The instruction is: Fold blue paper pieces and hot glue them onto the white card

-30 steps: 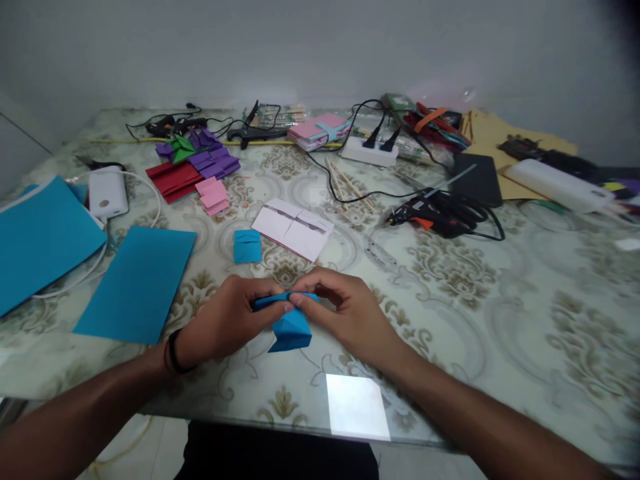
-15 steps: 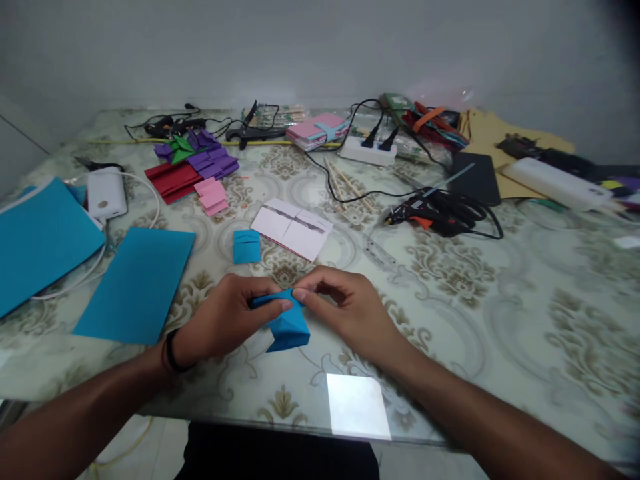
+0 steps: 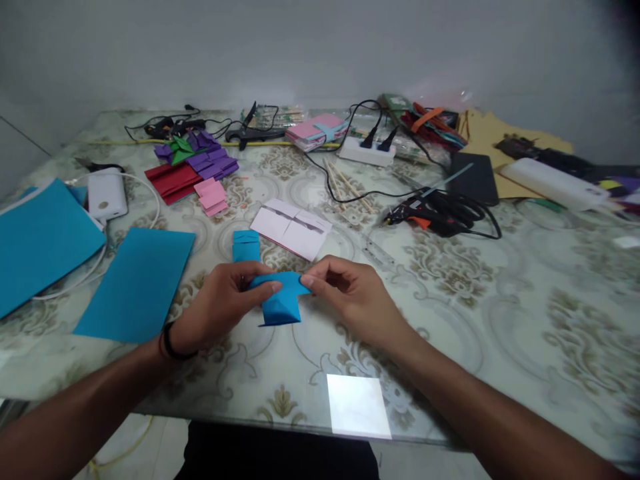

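In the head view, the left hand (image 3: pixel 220 300) and right hand (image 3: pixel 357 293) share one folded blue paper (image 3: pixel 281 308), just above the near part of the table (image 3: pixel 500 373). The left thumb presses the upper face while the index finger lies along the far edge, closed on the paper; the other left fingers are hidden. The right thumb and forefinger are nearly closed, pinching the right-hand corner, with the remaining fingers curled. Gripping opposite ends probably steadies the thin paper and holds the upper fold in line, leaving the lower flap free between the hands.

A small blue folded piece (image 3: pixel 246 248) lies just beyond the left fingers, perhaps within reach for comparison. The white folded paper (image 3: pixel 291 229) rests beyond the hands, and a plain blue sheet (image 3: pixel 137 283) lies to their left, apart from the piece being handled. The black glue gun (image 3: pixel 415 207) sits farther off to the right, its cord bunched beside it, likely leaving working room in front.
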